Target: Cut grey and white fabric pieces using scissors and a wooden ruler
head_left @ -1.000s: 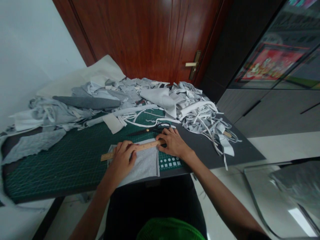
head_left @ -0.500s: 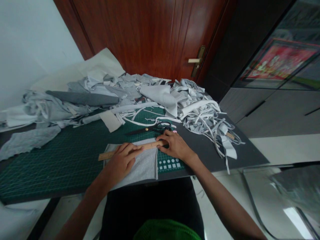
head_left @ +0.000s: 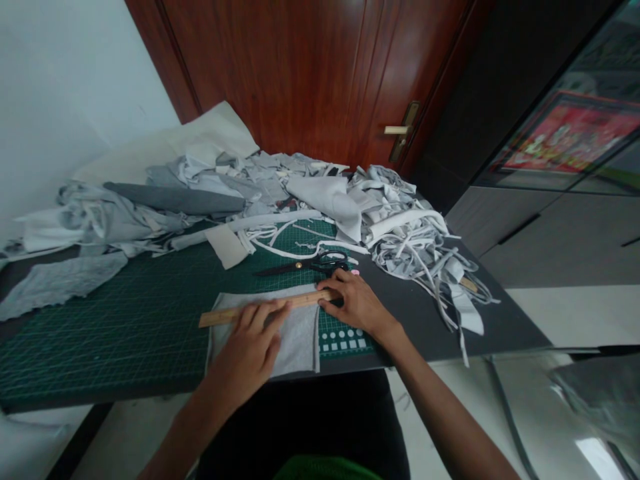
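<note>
At lower centre, the left hand (head_left: 251, 348) lies open on a ruler (head_left: 302, 300) across cloth (head_left: 299, 339) — the right hand (head_left: 357, 301) pinches the ruler's end. Scissors (head_left: 299, 265) lie mid-frame.

head | forward, down | near table (head_left: 420, 337) | right edge seemingly blurred

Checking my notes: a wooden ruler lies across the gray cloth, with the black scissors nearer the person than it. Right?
The head view shows the black scissors beyond the wooden ruler, not nearer; the ruler does lie across the gray cloth.
</note>
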Demonstrator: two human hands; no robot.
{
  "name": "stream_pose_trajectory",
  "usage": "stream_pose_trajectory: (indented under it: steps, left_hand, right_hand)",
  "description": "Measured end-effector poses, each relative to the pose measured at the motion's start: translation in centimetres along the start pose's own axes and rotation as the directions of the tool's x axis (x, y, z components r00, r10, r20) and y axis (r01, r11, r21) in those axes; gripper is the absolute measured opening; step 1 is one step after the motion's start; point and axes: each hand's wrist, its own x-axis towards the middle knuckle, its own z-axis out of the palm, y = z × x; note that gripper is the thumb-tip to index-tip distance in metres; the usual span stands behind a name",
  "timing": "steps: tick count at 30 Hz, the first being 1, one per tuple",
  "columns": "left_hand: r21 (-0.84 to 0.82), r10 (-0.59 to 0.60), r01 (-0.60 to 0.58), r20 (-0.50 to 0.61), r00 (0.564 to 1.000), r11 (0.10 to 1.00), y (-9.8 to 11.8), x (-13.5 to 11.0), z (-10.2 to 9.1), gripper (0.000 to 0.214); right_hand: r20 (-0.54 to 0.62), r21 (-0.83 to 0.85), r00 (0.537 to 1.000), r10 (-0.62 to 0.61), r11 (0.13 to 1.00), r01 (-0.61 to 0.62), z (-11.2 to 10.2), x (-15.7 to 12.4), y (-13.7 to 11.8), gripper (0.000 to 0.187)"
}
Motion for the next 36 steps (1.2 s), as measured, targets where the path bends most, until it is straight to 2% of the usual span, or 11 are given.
stream_pose_trajectory:
  steps: [2,4,6,8,9,11,15,19,26,30,36]
  left_hand:
    - [0.014,-0.053,0.054,-0.053,0.997,0.998,1.5,-0.4,0.4,0.053]
    - [0.019,-0.087,0.088,-0.075,0.993,0.996,2.4,-0.6,0.7,0.056]
    - [0.027,-0.096,0.098,-0.079,0.992,0.995,2.7,-0.6,0.9,0.058]
    - [0.044,-0.089,0.093,-0.077,0.993,0.995,2.7,-0.6,0.8,0.059]
    - [0.056,-0.085,0.089,-0.077,0.993,0.994,2.6,-0.7,0.8,0.06]
    - [0.081,-0.082,0.088,-0.073,0.994,0.993,2.7,-0.8,0.7,0.06]
    - [0.135,-0.121,0.125,-0.042,0.992,0.983,3.3,-1.0,0.5,0.062]
    - [0.138,-0.16,0.161,-0.023,0.987,0.977,3.8,-1.1,0.5,0.06]
    - [0.107,-0.176,0.178,-0.026,0.984,0.978,3.8,-1.3,0.5,0.06]
    - [0.109,-0.172,0.174,-0.029,0.985,0.979,3.8,-1.2,0.5,0.058]
    - [0.101,-0.184,0.186,-0.032,0.982,0.977,4.0,-1.1,0.3,0.061]
  right_hand:
    - [0.003,0.028,1.0,-0.031,0.999,0.031,-0.2,-0.1,0.3,0.029]
    - [-0.05,0.093,0.998,-0.042,0.995,0.047,-0.7,-0.3,1.0,0.023]
    - [-0.204,0.14,0.979,0.026,0.99,0.003,-1.3,-0.6,2.1,0.022]
    - [-0.377,0.102,0.916,0.139,0.989,-0.108,-1.7,-0.9,3.6,0.025]
    - [-0.4,0.066,0.901,0.17,0.985,-0.157,-1.8,-1.0,4.3,0.026]
    - [-0.35,0.014,0.916,0.198,0.978,-0.206,-1.6,-1.1,5.5,0.025]
    - [-0.241,-0.013,0.945,0.22,0.973,-0.23,-0.8,-1.0,6.6,0.022]
    - [-0.23,0.004,0.94,0.252,0.966,-0.257,-0.7,-0.7,6.9,0.015]
    - [-0.186,0.103,0.94,0.285,0.957,-0.27,-1.4,-1.0,6.4,0.017]
    - [-0.2,0.148,0.926,0.32,0.944,-0.294,-1.7,-1.4,6.0,0.021]
    - [-0.23,0.132,0.924,0.306,0.95,-0.282,-1.7,-2.3,5.4,0.024]
